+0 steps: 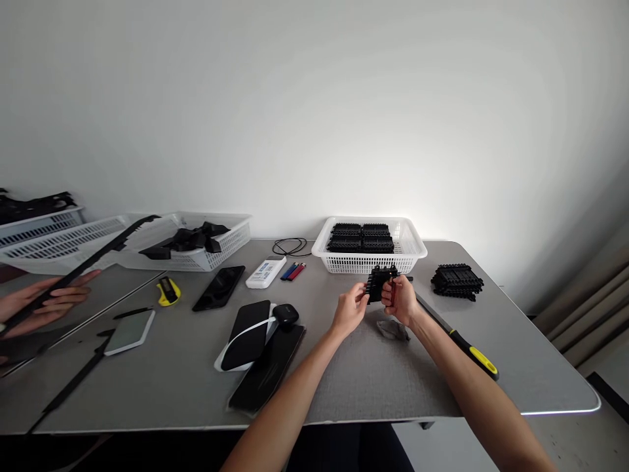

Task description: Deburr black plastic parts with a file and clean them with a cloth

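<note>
My left hand (350, 308) pinches the left edge of a black ridged plastic part (376, 283), held up just in front of the white basket. My right hand (401, 300) is closed at the part's right side, around a slim red lighter (393, 292) mostly covered by the fingers. Below the hands, a crumpled grey cloth (393, 330) lies on the table. A long tool with a black and yellow handle (474, 354) rests beside my right forearm, its flat metal shank running up behind the wrist.
The white basket (417, 248) holds stacked black ridged parts (361, 238); another stack (457, 280) sits at right. Leftward are lighters (293, 271), a white box (266, 271), phones, a yellow cutter (168, 291) and more baskets. At far left another person's hand (59, 298) holds a long black strip.
</note>
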`<action>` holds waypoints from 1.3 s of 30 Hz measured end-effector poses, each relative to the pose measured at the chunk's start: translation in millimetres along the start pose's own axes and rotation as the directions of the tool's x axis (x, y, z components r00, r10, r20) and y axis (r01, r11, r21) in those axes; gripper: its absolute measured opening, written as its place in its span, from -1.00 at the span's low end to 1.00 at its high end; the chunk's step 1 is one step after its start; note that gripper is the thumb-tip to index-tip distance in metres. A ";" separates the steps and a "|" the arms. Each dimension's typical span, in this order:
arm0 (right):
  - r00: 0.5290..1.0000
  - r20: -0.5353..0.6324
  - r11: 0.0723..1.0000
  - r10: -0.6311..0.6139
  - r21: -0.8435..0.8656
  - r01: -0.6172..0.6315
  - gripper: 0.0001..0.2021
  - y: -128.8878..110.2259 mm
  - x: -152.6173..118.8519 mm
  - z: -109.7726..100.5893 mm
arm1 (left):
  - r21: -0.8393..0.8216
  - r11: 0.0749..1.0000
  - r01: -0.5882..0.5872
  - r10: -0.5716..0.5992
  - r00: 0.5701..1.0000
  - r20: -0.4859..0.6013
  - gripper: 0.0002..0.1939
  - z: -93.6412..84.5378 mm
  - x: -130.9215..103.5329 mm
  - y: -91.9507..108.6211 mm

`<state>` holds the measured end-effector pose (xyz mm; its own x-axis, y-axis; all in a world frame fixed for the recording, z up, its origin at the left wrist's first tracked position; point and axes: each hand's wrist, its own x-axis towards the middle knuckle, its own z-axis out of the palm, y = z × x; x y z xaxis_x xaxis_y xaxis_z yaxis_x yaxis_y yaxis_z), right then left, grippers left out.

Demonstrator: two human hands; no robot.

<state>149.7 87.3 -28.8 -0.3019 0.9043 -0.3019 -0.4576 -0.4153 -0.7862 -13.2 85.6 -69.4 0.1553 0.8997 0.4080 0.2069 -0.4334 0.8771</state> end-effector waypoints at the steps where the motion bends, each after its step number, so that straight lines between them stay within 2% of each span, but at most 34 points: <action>1: 1.000 0.001 1.000 -0.007 0.013 0.007 -0.80 0.4 -0.3 0.1 | -0.004 1.000 0.001 -0.001 1.000 -0.003 -0.75 0.1 0.0 0.0; 7: 1.000 0.000 0.999 -0.031 0.021 0.031 -0.80 1.8 -0.9 1.2 | -0.001 1.000 -0.005 0.005 1.000 -0.008 -0.75 0.3 0.2 -0.2; 18: 0.998 0.010 0.984 -0.067 -0.168 0.068 -0.79 5.7 -2.2 7.2 | -0.027 0.999 0.019 -0.020 1.000 -0.010 -0.74 2.3 -0.9 -2.1; 22: 0.981 -0.039 0.962 -0.188 -0.208 0.176 -0.73 5.4 -2.6 7.0 | -0.089 0.992 0.086 -0.094 0.991 -0.090 -0.73 -0.3 3.4 -9.9; 25: 0.940 -0.140 0.936 -0.310 -0.220 0.276 -0.67 4.5 -0.4 2.5 | -0.178 0.973 0.145 -0.174 0.972 -0.159 -0.67 -5.6 8.4 -18.9; 27: 0.919 -0.196 0.928 -0.343 -0.220 0.300 -0.63 4.3 2.0 -1.8 | -0.256 0.951 0.171 -0.221 0.958 -0.181 -0.62 -9.4 11.4 -23.7; 29: 0.925 -0.218 0.940 -0.311 -0.215 0.265 -0.64 4.9 4.4 -5.4 | -0.331 0.927 0.179 -0.249 0.951 -0.182 -0.58 -11.9 13.6 -25.7; 32: 0.972 -0.180 0.973 -0.150 -0.203 0.112 -0.66 6.6 6.2 -7.6 | -0.424 0.890 0.167 -0.249 0.957 -0.147 -0.50 -11.9 15.2 -23.6; 36: 0.997 -0.042 0.985 0.065 -0.157 -0.071 -0.54 5.2 3.7 -7.1 | -0.502 0.854 0.141 -0.211 0.974 -0.087 -0.39 -9.2 15.6 -17.8; 39: 0.971 0.116 0.978 0.210 -0.036 -0.207 -0.55 1.3 0.3 -8.0 | -0.515 0.846 0.139 -0.199 0.978 -0.063 -0.39 -8.9 15.3 -15.9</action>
<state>155.7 87.8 -34.2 -0.4858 0.7793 -0.3958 -0.3546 -0.5896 -0.7257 -22.7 106.7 -74.8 0.0497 0.9694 0.2403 -0.3013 -0.2148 0.9290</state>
